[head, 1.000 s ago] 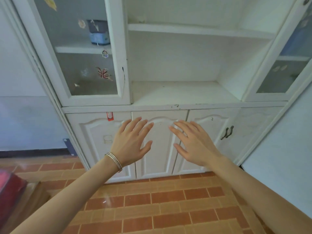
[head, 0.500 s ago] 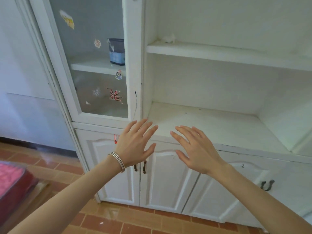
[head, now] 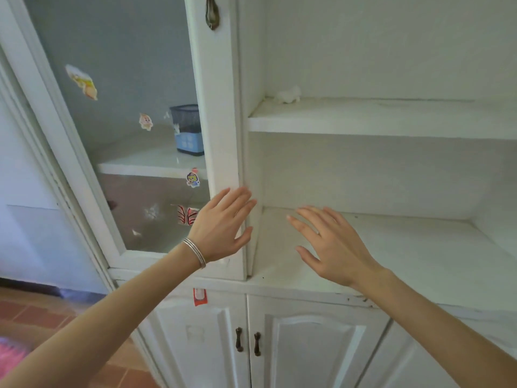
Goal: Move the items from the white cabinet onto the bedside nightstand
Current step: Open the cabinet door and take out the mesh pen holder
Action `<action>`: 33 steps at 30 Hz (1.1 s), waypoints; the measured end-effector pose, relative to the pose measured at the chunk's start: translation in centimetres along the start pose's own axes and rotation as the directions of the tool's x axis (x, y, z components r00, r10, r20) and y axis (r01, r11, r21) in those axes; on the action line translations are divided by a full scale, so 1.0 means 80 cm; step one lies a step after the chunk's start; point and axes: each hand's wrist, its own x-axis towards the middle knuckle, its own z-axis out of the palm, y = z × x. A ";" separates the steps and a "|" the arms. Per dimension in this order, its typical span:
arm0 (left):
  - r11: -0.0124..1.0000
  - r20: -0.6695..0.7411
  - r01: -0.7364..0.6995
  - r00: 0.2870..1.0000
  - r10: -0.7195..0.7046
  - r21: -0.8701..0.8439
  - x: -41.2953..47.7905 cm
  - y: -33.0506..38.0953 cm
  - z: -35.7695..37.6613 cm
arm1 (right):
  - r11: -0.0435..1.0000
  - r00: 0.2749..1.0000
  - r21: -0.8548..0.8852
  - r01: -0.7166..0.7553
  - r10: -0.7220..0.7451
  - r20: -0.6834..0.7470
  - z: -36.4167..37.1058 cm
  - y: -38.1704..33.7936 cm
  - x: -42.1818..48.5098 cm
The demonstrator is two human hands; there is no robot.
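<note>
— Our left hand and right hand are open in the head view, fingers spread, gripping nothing. Why?
— We judge that we reach into the white cabinet. The blue pen holder stands behind the glass door, up-left of our left hand; a small white item lies on the upper shelf.

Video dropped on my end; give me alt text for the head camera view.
Two empty, open hands are raised before the white cabinet, the left hand at the edge of the glass door, the right hand over the lower open shelf. A small white object lies on the upper shelf; a blue container stands behind the glass.
</note>
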 end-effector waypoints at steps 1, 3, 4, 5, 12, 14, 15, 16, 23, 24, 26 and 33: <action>0.999 -0.012 -0.037 0.999 0.037 0.010 0.005 -0.007 0.006 | 1.000 1.000 -0.002 -0.007 0.007 -0.002 0.005 0.002 0.007; 0.993 -0.040 -0.110 0.993 0.111 0.039 0.014 -0.018 0.016 | 1.000 1.000 -0.001 -0.021 0.021 -0.002 0.015 0.005 0.019; 0.989 -0.056 -0.137 0.988 0.140 0.061 0.016 -0.021 0.019 | 1.000 1.000 0.003 -0.026 0.026 0.002 0.020 0.005 0.024; 0.984 -0.072 -0.158 0.984 0.165 0.087 0.018 -0.025 0.022 | 0.999 1.000 0.010 -0.030 0.030 0.008 0.024 0.006 0.028; 0.890 -0.001 -0.304 0.946 0.324 0.338 0.013 -0.043 0.028 | 1.000 0.998 0.021 -0.020 0.019 0.052 0.042 0.016 0.041; 0.858 0.021 -0.323 0.939 0.343 0.399 0.015 -0.043 0.024 | 1.000 0.998 0.023 -0.006 0.005 0.060 0.044 0.019 0.043; 0.841 0.035 -0.332 0.936 0.351 0.427 0.016 -0.042 0.021 | 1.000 0.998 0.028 0.002 -0.004 0.063 0.044 0.021 0.045; 0.828 0.053 -0.341 0.933 0.356 0.444 0.017 -0.041 0.018 | 0.999 0.998 0.035 0.006 -0.009 0.068 0.044 0.021 0.046; 0.882 -0.016 -0.300 0.945 0.328 0.364 -0.006 -0.016 -0.009 | 0.996 0.998 0.075 0.053 -0.056 0.042 0.040 0.016 0.050; 0.899 -0.039 -0.282 0.949 0.313 0.335 -0.011 -0.011 -0.014 | 0.994 0.997 0.083 0.066 -0.070 0.045 0.039 0.012 0.050; 0.922 -0.059 -0.246 0.960 0.275 0.298 -0.020 -0.002 -0.026 | 0.990 0.994 0.102 0.096 -0.101 0.047 0.038 0.002 0.051; 0.944 -0.023 -0.127 0.990 0.141 0.305 -0.069 0.022 -0.067 | 0.969 0.980 0.162 0.185 -0.194 0.045 0.030 -0.031 0.045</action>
